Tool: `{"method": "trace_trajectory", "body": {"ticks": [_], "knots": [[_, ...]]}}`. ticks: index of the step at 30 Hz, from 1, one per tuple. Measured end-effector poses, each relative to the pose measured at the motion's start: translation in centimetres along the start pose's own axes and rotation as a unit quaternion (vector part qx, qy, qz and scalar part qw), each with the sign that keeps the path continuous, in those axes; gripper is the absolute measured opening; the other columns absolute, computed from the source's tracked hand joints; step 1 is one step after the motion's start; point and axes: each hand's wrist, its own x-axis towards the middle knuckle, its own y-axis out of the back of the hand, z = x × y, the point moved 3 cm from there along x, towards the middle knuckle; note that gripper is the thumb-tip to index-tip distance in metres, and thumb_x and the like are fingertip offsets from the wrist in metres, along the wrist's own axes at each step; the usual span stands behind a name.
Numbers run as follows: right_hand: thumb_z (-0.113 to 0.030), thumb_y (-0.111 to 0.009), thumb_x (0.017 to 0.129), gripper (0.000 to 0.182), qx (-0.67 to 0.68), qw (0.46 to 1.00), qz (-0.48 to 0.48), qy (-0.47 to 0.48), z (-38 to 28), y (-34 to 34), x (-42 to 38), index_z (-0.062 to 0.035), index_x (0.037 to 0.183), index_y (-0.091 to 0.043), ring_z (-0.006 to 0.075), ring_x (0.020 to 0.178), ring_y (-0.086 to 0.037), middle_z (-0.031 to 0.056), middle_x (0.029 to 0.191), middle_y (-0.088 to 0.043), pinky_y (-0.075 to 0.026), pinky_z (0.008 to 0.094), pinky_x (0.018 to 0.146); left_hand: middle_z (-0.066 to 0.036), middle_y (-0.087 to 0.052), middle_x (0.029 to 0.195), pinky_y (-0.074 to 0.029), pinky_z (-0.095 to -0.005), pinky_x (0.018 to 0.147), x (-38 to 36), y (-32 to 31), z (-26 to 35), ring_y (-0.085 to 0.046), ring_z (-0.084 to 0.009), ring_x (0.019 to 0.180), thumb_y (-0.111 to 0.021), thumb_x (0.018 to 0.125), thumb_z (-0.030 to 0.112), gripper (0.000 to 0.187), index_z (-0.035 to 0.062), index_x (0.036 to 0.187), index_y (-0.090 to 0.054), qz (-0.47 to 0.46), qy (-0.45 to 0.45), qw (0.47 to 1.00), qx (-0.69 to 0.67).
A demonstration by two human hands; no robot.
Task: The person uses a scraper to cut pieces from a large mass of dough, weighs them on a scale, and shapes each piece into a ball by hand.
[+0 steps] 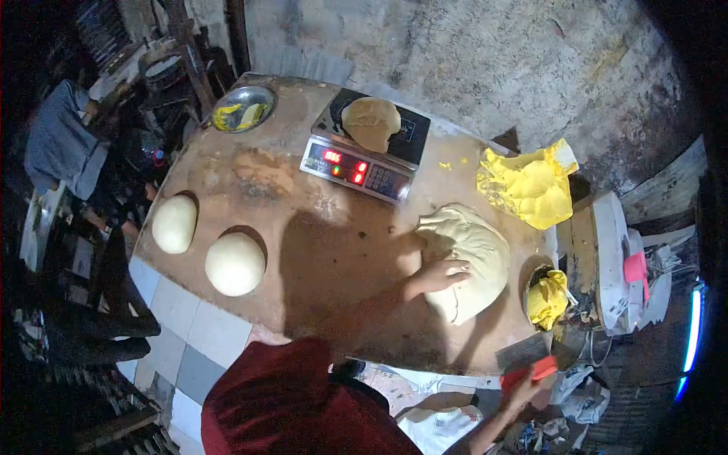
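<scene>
My left hand [440,277] lies on a large pale mass of dough [481,262] at the right of the table, its fingers resting on the surface. At the table's front right edge, my right hand [528,392] grips the red handle of a dough scraper [525,355], whose flat blade points toward the table. A digital scale [358,168] with lit red digits stands at the back, with a flat tan piece of dough [371,121] on its plate. Two smooth round dough balls [174,224] [236,264] sit at the left.
A yellow-smeared wrapper [527,182] lies at the back right, and a bowl of yellow material [547,299] stands at the right edge. A metal bowl [243,108] is at the back left. Another person [67,140] is at the far left.
</scene>
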Motion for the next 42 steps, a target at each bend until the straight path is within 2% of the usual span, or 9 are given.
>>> {"method": "trace_trajectory", "body": {"ticks": [9,12,18,21,26,32,35,38,42], "knots": [[-0.013,-0.059,0.082,0.028,0.156,0.981,-0.065,-0.099,16.6,-4.3,8.4,-0.0036,0.106,-0.048,0.0143,0.079,-0.055,0.0048,0.093,-0.058,-0.046,0.0275,0.069,-0.011,-0.06,0.095,-0.043,-0.0349,0.078,-23.2,8.0,-0.9,-0.056,-0.0206,0.086,-0.047,0.089,0.027,0.03,0.0014,0.102,-0.056,0.186,0.293,0.934,0.086],[-0.011,-0.058,0.082,0.043,0.251,0.961,-0.106,-0.052,6.4,-7.9,5.0,-0.0022,0.12,-0.04,0.0178,0.092,-0.052,0.0079,0.108,-0.052,-0.044,0.0308,0.079,-0.01,-0.062,0.089,-0.045,-0.0326,0.074,-17.5,16.6,-1.5,-0.058,-0.0201,0.083,-0.051,0.087,0.017,0.02,0.0037,0.1,-0.058,0.327,0.01,0.935,0.138],[-0.003,-0.061,0.078,0.052,0.07,0.967,-0.23,0.087,-11.1,-27.8,-7.4,-0.0025,0.125,-0.038,0.0134,0.09,-0.051,0.0045,0.106,-0.051,-0.042,0.0251,0.079,-0.017,-0.061,0.091,-0.046,-0.0384,0.076,5.4,39.0,-11.7,-0.06,-0.0287,0.086,-0.056,0.081,0.024,0.03,0.0006,0.098,-0.058,0.438,0.028,0.895,0.085],[-0.002,-0.059,0.08,0.043,0.13,0.934,-0.313,0.116,-15.5,-37.8,-8.9,-0.0037,0.119,-0.041,0.0108,0.084,-0.05,0.0026,0.096,-0.053,-0.042,0.025,0.074,-0.017,-0.062,0.087,-0.047,-0.0382,0.073,11.4,41.1,-9.8,-0.06,-0.032,0.083,-0.06,0.077,0.025,0.028,0.0023,0.093,-0.061,0.25,0.118,0.931,0.237],[-0.001,-0.055,0.081,0.038,0.037,0.889,-0.38,0.253,-21.5,-49.3,-12.5,-0.0028,0.117,-0.041,0.0106,0.073,-0.053,0.0037,0.091,-0.055,-0.046,0.0239,0.062,-0.017,-0.063,0.08,-0.048,-0.0382,0.068,10.1,40.8,-10.1,-0.061,-0.0301,0.076,-0.063,0.074,0.018,0.019,0.0038,0.086,-0.063,0.299,0.048,0.941,0.152],[-0.005,-0.052,0.078,0.035,-0.364,0.706,-0.449,0.409,-21.4,-64.7,-17.8,-0.0035,0.11,-0.038,0.0439,0.081,-0.056,0.0288,0.085,-0.057,-0.044,0.0504,0.067,-0.016,-0.063,0.073,-0.047,-0.0366,0.059,5.2,40.3,-12.7,-0.062,-0.0255,0.064,-0.061,0.075,0.016,0.015,0.002,0.082,-0.062,0.316,-0.009,0.947,0.058],[-0.007,-0.057,0.074,0.034,-0.356,0.689,-0.434,0.458,-16.5,-72.0,-17.4,-0.0052,0.104,-0.041,0.0411,0.08,-0.057,0.0263,0.079,-0.056,-0.046,0.0405,0.065,-0.011,-0.061,0.065,-0.047,-0.0309,0.053,5.7,39.4,-20.2,-0.058,-0.0168,0.056,-0.058,0.077,0.014,0.018,-0.002,0.084,-0.06,0.379,0.094,0.918,0.074],[-0.002,-0.051,0.079,0.029,-0.146,0.762,-0.402,0.487,-17.6,-73.6,-15.5,-0.0029,0.107,-0.04,0.0384,0.072,-0.059,0.0226,0.081,-0.059,-0.046,0.0454,0.063,-0.006,-0.061,0.07,-0.046,-0.0301,0.054,2.7,39.0,-10.3,-0.057,-0.0142,0.059,-0.058,0.078,0.014,0.018,-0.0003,0.088,-0.06,0.398,0.132,0.902,-0.105],[-0.007,-0.055,0.08,0.024,0.331,0.878,-0.323,0.121,-20.3,-68.9,-9.3,-0.0021,0.102,-0.045,0.0194,0.074,-0.056,0.008,0.086,-0.057,-0.047,0.0333,0.065,-0.004,-0.057,0.088,-0.044,-0.0288,0.07,0.9,37.0,-5.8,-0.053,-0.0129,0.077,-0.055,0.08,0.024,0.03,0.0033,0.102,-0.054,0.317,0.151,0.934,-0.065]]}}
